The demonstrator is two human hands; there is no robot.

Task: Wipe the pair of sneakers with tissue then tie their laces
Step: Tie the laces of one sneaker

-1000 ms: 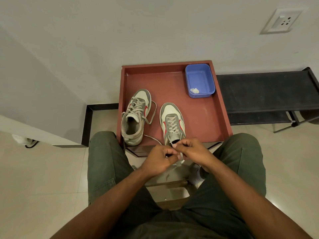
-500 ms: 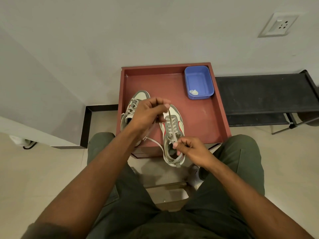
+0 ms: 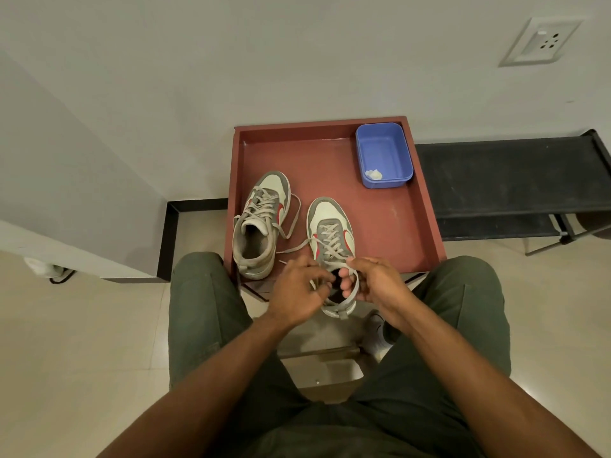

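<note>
Over the near edge of the red tabletop [image 3: 380,233], both hands meet at the collar of the right sneaker [image 3: 331,233]. That sneaker lies toe away from the person, its heel hanging past the tabletop's front rim. The left hand [image 3: 297,292] has its fingers curled in at the sneaker's opening, pinching the lace [image 3: 294,248], which trails from there across the tabletop toward the left. The right hand [image 3: 373,282] has its fingers curled round the collar on the other side, thumb near the top eyelets; whether it also pinches a lace end cannot be told. The two hands nearly touch above the dark opening of the shoe.

Just beside it, to the left, stands the other sneaker [image 3: 261,226], toe also away, slightly angled, its laces loose and one end looping out to its right. A blue tub [image 3: 385,157] sits in the far right corner of the tabletop, well apart from the shoes, with a small wad of tissue [image 3: 373,174] in its near left corner. A black rack [image 3: 509,183] stands against the wall to the right, and a wall socket [image 3: 542,41] shows above it. The person's knees, in green trousers [image 3: 205,309], flank the tabletop.
</note>
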